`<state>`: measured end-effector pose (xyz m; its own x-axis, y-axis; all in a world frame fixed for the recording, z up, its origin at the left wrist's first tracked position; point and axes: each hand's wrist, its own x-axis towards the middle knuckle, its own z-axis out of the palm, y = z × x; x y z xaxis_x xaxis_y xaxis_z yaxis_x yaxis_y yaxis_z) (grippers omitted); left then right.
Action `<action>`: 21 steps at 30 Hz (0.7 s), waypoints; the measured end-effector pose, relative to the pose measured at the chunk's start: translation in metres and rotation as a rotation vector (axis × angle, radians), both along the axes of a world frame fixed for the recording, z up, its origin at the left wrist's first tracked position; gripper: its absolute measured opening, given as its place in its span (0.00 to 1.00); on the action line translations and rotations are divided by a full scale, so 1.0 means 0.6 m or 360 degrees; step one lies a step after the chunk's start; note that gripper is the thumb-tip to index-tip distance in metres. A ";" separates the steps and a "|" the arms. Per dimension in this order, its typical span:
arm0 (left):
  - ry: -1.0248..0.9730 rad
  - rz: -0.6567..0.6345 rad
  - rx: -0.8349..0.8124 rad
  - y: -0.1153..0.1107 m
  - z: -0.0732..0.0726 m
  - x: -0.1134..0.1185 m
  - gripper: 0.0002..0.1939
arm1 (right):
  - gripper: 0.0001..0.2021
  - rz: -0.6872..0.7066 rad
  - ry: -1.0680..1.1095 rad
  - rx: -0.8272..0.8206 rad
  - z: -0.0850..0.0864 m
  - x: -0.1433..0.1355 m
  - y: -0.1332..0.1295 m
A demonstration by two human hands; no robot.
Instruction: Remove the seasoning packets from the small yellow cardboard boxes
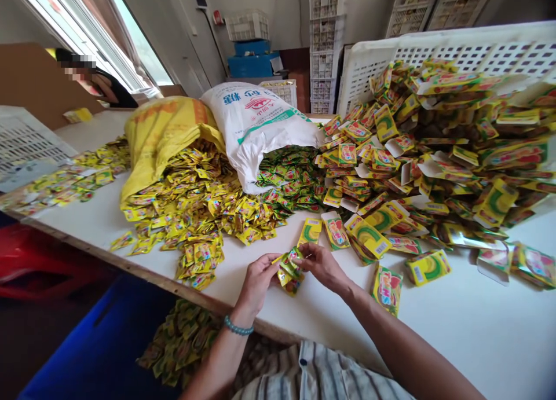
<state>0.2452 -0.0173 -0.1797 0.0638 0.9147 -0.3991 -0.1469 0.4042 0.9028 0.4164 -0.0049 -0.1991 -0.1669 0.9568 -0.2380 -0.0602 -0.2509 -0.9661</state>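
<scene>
My left hand [259,279], with a beaded bracelet on its wrist, is closed at the fingertips on small candy packets [290,277], yellow and green ones bunched together over the white table. My right hand [324,265] pinches the green packet at the top of the same bunch. Just beyond the fingers lies a yellow candy box [310,231], and an open-flapped box [335,230] is beside it. To the left of my left hand rests a small stack of yellow packets [200,262]. The undersides of the packets in my fingers are hidden.
A yellow sack [169,134] spills yellow packets; a white sack [264,122] spills green ones [291,177]. Many small boxes pour from a white crate [478,52] at right. A blue bin [95,348] sits below the table edge. A person [102,84] is at the far left.
</scene>
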 end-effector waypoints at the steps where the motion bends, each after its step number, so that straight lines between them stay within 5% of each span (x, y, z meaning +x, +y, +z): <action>1: 0.0019 -0.0008 0.0019 0.001 -0.001 0.001 0.20 | 0.19 0.0005 0.0036 0.0005 0.003 0.005 -0.001; 7: 0.0176 -0.0026 0.0091 0.013 -0.007 0.003 0.17 | 0.15 0.0071 0.0147 0.0073 0.020 0.033 -0.003; 12: 0.0108 -0.0243 -0.0014 0.011 0.000 0.017 0.18 | 0.08 0.0278 -0.0276 0.0369 0.020 0.033 -0.009; 16: -0.0008 -0.0320 -0.0039 0.008 0.009 0.026 0.20 | 0.12 0.0121 -0.0482 0.0370 0.004 0.027 -0.007; 21: -0.0012 -0.0263 0.0038 0.015 0.016 0.030 0.23 | 0.23 0.0041 -0.0273 0.0123 0.009 0.033 -0.006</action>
